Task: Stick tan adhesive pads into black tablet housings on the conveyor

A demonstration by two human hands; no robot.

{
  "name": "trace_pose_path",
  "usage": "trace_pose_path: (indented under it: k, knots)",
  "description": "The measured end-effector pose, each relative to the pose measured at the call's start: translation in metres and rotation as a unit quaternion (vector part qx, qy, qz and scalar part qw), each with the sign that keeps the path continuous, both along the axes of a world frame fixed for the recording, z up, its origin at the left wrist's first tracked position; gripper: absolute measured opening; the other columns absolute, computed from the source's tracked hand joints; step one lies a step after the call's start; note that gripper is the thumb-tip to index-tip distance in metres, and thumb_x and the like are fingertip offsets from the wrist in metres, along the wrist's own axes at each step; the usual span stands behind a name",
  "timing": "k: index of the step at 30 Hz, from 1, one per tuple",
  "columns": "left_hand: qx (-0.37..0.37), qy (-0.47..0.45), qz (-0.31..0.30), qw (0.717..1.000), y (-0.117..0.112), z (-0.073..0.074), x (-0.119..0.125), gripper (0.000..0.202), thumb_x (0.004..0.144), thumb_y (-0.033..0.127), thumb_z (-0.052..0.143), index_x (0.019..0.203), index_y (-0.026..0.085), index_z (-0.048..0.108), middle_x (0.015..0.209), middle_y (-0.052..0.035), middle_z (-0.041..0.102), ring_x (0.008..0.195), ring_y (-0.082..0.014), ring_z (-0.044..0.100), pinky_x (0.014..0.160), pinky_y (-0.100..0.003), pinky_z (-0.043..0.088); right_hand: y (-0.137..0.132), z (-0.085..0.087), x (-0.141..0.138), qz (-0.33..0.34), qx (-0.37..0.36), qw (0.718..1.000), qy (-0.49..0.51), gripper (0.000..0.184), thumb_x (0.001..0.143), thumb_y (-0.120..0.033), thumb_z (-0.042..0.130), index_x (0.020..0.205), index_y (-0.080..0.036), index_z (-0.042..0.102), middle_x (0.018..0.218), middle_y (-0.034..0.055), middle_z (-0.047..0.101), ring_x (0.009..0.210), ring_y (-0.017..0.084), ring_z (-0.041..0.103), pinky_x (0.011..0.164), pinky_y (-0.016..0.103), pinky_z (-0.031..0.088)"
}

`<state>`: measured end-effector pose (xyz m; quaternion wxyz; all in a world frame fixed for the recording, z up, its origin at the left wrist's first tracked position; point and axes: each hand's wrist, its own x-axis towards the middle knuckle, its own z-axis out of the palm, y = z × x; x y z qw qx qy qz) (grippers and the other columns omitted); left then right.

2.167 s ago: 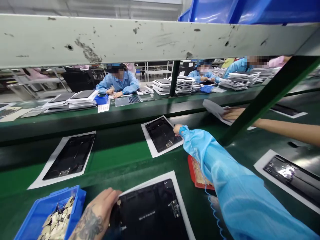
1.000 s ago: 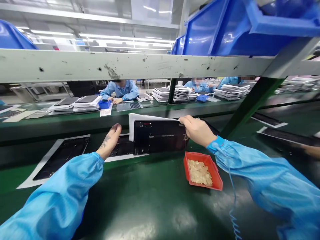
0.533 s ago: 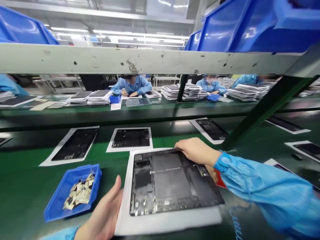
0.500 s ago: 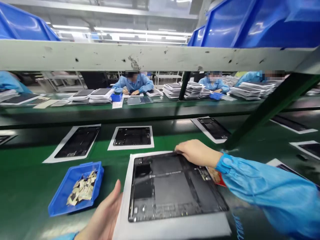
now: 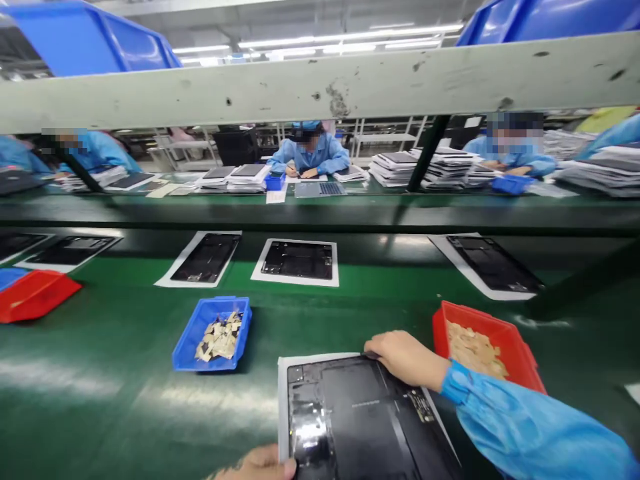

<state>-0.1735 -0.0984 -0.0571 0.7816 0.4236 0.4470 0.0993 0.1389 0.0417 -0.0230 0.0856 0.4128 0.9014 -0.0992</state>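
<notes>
A black tablet shell (image 5: 360,420) lies on a white sheet (image 5: 283,400) on the green bench in front of me. My right hand (image 5: 403,358), in a blue sleeve, rests curled on the shell's far right corner and grips its edge. Only the top of my left hand (image 5: 257,465) shows at the bottom edge, fingers bent against the sheet's near left side. A blue bin (image 5: 213,333) of small beige pieces sits to the left. A red bin (image 5: 483,353) of beige pieces stands just right of my right hand.
Several more black shells on white sheets (image 5: 297,261) lie along the green belt behind. A red tray (image 5: 33,293) is at far left. A grey shelf beam (image 5: 320,83) with blue bins crosses overhead. People in blue coats sit at the far bench with stacked shells (image 5: 440,167).
The shell on its sheet has come down nearer to me and lower in view. My view swung left. My left hand has slid to the sheet's near left edge.
</notes>
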Motion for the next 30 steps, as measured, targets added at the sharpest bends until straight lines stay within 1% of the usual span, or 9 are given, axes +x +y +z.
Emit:
trace_pose_path:
  k: [3,7,9,12,14,18,21,28,30]
  knots:
    - [0.100,0.149,-0.013,0.984,-0.005,0.006,-0.016,0.043,0.078,0.062,0.057,0.080,0.021,0.068,0.074,-0.0033,0.067,0.072,-0.0207,0.062,0.067,-0.030,0.048,-0.003,-0.012,0.001,-0.013,0.014,1.000,0.019,0.035,0.079,-0.002,0.040,0.089,-0.021,0.068,0.086,0.0038,0.069,0.081,0.020,0.066,0.067,0.028,0.044]
    - [0.207,0.266,-0.025,0.941,0.005,0.028,-0.043,0.044,0.089,0.055,0.044,0.074,0.018,0.062,0.071,-0.0018,0.065,0.067,-0.0162,0.060,0.060,-0.024,0.042,-0.009,-0.024,-0.001,-0.057,0.038,0.995,0.069,0.031,0.082,-0.006,0.038,0.089,-0.020,0.064,0.089,0.0047,0.065,0.080,0.020,0.065,0.068,0.029,0.045]
    - [0.296,0.343,0.033,0.891,0.020,0.037,-0.058,0.043,0.092,0.051,0.039,0.071,0.018,0.058,0.068,-0.0009,0.061,0.066,-0.0158,0.057,0.059,-0.024,0.040,-0.011,-0.031,-0.002,-0.075,0.047,0.991,0.096,0.027,0.086,-0.010,0.037,0.088,-0.020,0.063,0.091,0.0047,0.063,0.077,0.019,0.064,0.066,0.029,0.046]
    - [0.427,0.460,0.130,0.768,0.055,0.039,-0.080,0.035,0.094,0.042,0.037,0.077,0.019,0.056,0.075,-0.0009,0.059,0.071,-0.0163,0.055,0.066,-0.026,0.040,-0.012,-0.042,-0.002,-0.091,0.058,0.986,0.124,0.025,0.089,-0.016,0.038,0.085,-0.021,0.061,0.088,0.0038,0.061,0.071,0.018,0.064,0.064,0.029,0.048]
    - [0.453,0.488,0.142,0.732,0.081,0.033,-0.090,0.024,0.092,0.036,0.041,0.086,0.021,0.058,0.086,-0.0017,0.061,0.079,-0.0173,0.056,0.072,-0.027,0.040,-0.012,-0.045,-0.001,-0.098,0.065,0.982,0.148,0.023,0.089,-0.018,0.040,0.082,-0.022,0.061,0.085,0.0025,0.060,0.068,0.017,0.064,0.062,0.028,0.048]
    - [0.460,0.512,0.125,0.715,0.121,0.014,-0.095,0.009,0.083,0.026,0.056,0.078,0.019,0.056,0.083,-0.0046,0.057,0.084,-0.0225,0.054,0.076,-0.031,0.038,-0.012,-0.047,0.000,-0.103,0.076,0.974,0.186,0.021,0.089,-0.021,0.043,0.080,-0.026,0.061,0.083,0.0008,0.060,0.063,0.017,0.063,0.059,0.027,0.049]
    - [0.459,0.514,0.120,0.715,0.135,0.006,-0.092,0.008,0.078,0.018,0.061,0.072,0.018,0.055,0.082,-0.0044,0.057,0.085,-0.0223,0.053,0.077,-0.031,0.038,-0.012,-0.052,0.003,-0.103,0.078,0.971,0.203,0.021,0.090,-0.026,0.041,0.080,-0.028,0.060,0.084,0.0001,0.060,0.061,0.017,0.063,0.057,0.027,0.050]
    - [0.437,0.481,0.165,0.742,0.134,0.011,-0.100,0.008,0.080,0.023,0.059,0.073,0.019,0.058,0.063,0.0027,0.058,0.060,-0.0154,0.055,0.057,-0.025,0.037,-0.002,-0.074,0.011,-0.119,0.042,0.968,0.216,0.028,0.092,-0.042,0.036,0.079,-0.028,0.056,0.083,0.0002,0.058,0.063,0.017,0.065,0.054,0.029,0.052]
    - [0.447,0.475,0.192,0.733,0.130,0.017,-0.107,0.008,0.082,0.024,0.055,0.081,0.019,0.061,0.067,0.0011,0.060,0.063,-0.0169,0.057,0.060,-0.026,0.040,-0.001,-0.075,0.011,-0.122,0.041,0.966,0.223,0.029,0.091,-0.044,0.036,0.079,-0.028,0.057,0.083,0.0004,0.058,0.063,0.018,0.065,0.054,0.030,0.052]
